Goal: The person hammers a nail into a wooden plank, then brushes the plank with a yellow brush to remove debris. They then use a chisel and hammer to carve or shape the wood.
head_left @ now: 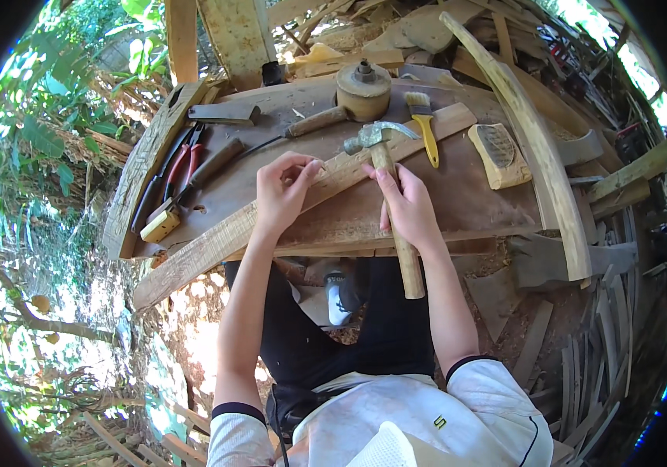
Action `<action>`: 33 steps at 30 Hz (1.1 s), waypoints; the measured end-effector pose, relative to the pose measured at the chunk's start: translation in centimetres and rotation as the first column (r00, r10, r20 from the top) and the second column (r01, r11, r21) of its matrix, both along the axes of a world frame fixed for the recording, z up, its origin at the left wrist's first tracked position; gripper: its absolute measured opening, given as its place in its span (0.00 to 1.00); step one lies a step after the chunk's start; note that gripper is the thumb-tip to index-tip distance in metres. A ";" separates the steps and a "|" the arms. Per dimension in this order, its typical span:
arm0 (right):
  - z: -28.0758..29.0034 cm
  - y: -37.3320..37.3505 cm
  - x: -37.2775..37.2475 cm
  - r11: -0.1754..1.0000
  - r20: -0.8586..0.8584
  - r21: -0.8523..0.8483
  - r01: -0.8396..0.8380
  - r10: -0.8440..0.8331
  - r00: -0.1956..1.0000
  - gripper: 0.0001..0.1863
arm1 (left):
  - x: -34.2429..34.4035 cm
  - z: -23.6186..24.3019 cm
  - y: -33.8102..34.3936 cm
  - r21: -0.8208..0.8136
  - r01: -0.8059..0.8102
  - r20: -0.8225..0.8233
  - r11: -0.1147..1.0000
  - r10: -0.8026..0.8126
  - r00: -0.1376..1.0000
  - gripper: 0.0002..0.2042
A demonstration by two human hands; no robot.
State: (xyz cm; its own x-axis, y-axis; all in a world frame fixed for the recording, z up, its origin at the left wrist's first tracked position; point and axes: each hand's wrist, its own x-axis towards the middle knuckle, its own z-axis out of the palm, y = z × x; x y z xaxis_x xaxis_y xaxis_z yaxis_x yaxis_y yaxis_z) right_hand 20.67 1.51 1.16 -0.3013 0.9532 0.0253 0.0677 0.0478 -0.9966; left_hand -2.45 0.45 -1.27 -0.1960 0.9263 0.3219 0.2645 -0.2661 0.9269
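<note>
My right hand [405, 204] grips the wooden handle of a claw hammer [406, 253], its metal head pointing away from me over a long wooden plank [201, 247]. The plank lies slantwise across the workbench [458, 206], its near left end jutting past the front edge. Just above the plank, my left hand [283, 191] has thumb and fingers pinched together. Anything between those fingertips is too small to make out. Beyond the hammer lies a paintbrush [427, 138] with a yellow handle. Right of it sits a wooden block [498, 157] with a dark, bristly-looking patch.
On the bench's left lie red-handled pliers [184, 165] and wooden-handled tools [217, 161]. A round wooden piece with a metal bolt [363, 92] stands at the back. A long curved pole [532, 128] runs along the right side. Scrap wood [606, 327] is heaped beyond it.
</note>
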 end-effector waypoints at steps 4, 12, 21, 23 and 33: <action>-0.1 0.1 0.1 1.000 0.003 -0.008 0.014 -0.014 1.000 0.25 | 0.4 0.3 0.0 -0.027 -0.043 -0.025 0.999 0.042 0.999 0.08; -0.3 0.1 0.2 1.000 0.010 -0.005 0.013 -0.013 1.000 0.24 | 0.3 0.1 0.3 -0.085 -0.098 -0.154 0.992 0.084 0.984 0.11; -0.2 0.2 0.3 0.999 0.022 -0.032 -0.037 0.038 0.999 0.26 | 1.0 0.6 2.2 -0.139 -0.231 -0.269 0.963 0.188 0.945 0.13; -0.2 0.2 0.5 0.999 0.020 -0.033 -0.032 0.033 0.999 0.26 | 1.8 0.8 2.3 -0.134 -0.266 -0.323 0.955 0.211 0.922 0.13; 0.0 0.0 0.2 1.000 -0.008 -0.029 0.013 -0.013 1.000 0.23 | 2.1 0.6 1.9 -0.079 -0.302 -0.352 0.950 0.257 0.900 0.09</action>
